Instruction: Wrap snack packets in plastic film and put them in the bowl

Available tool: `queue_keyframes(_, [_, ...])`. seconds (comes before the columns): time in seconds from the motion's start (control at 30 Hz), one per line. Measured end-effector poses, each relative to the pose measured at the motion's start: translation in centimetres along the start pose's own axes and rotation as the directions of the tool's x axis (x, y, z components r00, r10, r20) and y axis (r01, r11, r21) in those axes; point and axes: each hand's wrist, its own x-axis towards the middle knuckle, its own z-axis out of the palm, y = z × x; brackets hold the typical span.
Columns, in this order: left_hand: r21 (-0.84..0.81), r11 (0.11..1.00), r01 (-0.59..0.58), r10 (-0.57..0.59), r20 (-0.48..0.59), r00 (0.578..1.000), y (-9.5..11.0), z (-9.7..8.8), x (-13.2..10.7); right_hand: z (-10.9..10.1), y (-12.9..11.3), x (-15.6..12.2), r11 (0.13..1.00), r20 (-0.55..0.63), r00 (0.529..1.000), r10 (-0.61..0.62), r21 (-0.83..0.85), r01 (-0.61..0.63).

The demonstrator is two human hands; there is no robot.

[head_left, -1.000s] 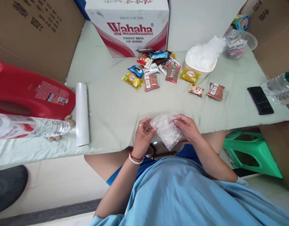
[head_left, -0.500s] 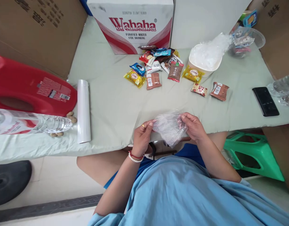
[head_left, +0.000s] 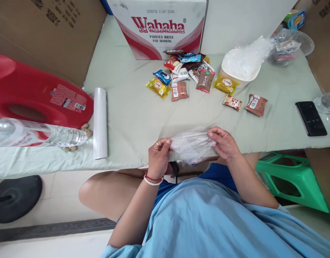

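Between both hands (head_left: 159,157) (head_left: 226,146), clear plastic (head_left: 192,145), folds indistinct

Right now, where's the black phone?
In the head view, the black phone lies toward the right of the table, beside a clear bottle, and off to the right of the right hand.
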Motion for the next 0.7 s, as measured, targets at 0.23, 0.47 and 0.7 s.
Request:
queue_keyframes(0.23, [-0.036,0.998,0.046,-0.041,0.125,0.991,0.4,-0.7,0.1,-0.1,-0.1,-0.4,0.998,0.046,0.998,0.038,0.052,-0.041])
queue_keyframes(0.47, [0.651,0.558,-0.515,0.453,0.281,0.846,0.0,1.3,-1.0,0.3,-0.2,-0.9,0.995,0.05,0.998,0.047,0.081,-0.051])
queue_keyframes(0.7, [0.761,0.291,-0.581,0.54,0.37,0.756,-1.8,4.6,1.8,0.3,-0.2,-1.2,0.998,0.06,0.998,0.033,0.042,-0.036])
